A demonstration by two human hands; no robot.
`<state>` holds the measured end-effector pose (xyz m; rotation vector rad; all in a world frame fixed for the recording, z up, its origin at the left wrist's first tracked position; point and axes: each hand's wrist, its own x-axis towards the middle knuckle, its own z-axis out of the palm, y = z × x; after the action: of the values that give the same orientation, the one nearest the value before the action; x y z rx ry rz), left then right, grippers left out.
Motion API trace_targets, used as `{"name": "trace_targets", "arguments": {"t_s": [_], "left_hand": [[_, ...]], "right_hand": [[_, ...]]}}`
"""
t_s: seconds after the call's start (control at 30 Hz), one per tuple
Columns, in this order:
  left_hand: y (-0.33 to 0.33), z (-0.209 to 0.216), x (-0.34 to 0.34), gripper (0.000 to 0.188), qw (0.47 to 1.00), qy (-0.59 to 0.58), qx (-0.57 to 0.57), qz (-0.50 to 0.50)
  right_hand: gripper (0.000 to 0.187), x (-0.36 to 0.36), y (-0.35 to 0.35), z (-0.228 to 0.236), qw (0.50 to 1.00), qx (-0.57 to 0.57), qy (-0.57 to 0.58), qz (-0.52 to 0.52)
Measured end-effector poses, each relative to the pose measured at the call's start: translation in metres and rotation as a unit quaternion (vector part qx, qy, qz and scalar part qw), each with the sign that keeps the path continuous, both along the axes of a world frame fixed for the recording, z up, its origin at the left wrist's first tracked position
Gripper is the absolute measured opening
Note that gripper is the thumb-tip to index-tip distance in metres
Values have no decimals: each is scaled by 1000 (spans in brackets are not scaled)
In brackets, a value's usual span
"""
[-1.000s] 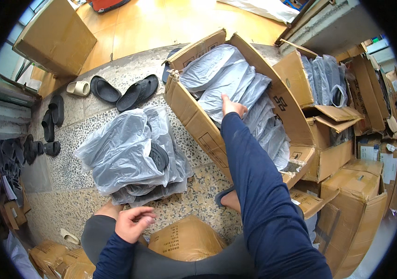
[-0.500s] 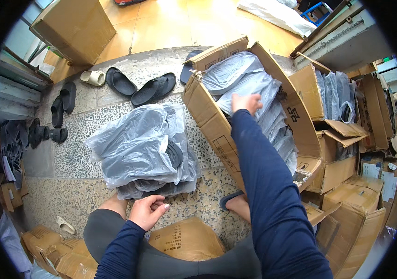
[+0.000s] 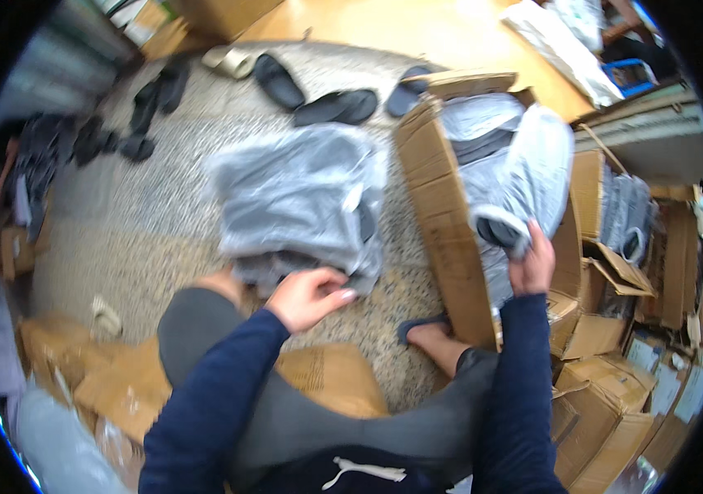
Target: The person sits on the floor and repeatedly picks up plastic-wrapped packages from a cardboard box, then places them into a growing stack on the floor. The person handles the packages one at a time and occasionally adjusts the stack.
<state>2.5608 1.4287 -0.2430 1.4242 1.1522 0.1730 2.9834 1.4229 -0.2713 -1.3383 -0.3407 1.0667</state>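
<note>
My right hand grips the near end of a bagged slipper, a long dark shape in thin clear plastic, held over the open cardboard box. More bagged slippers lie in the box beneath it. My left hand holds nothing, its fingers loosely bent with the thumb apart. It is by the near edge of a stack of bagged slippers on the speckled floor, left of the box. The picture is blurred, so whether that hand touches the stack I cannot tell.
Loose dark slippers and a beige one lie beyond the stack. Several cartons crowd the right side, one holding more bagged slippers. A closed carton lies between my legs; more cartons are at the lower left.
My right hand has taken hold of a bagged slipper and drawn it up and toward me from the box. My left hand has moved slightly forward and right. The view has shifted.
</note>
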Motion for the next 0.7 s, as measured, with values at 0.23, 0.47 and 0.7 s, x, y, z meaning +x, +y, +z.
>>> {"name": "trace_targets", "arguments": {"t_s": [0.23, 0.47, 0.7], "left_hand": [[-80, -14, 64, 80, 880, -431, -143, 139], [-92, 25, 53, 45, 800, -366, -228, 418], [-55, 43, 5, 61, 894, -322, -199, 238]], "right_hand": [[34, -113, -145, 95, 977, -87, -31, 195], [35, -144, -131, 93, 836, -153, -147, 505], [36, -2, 11, -16, 936, -237, -261, 11]]}}
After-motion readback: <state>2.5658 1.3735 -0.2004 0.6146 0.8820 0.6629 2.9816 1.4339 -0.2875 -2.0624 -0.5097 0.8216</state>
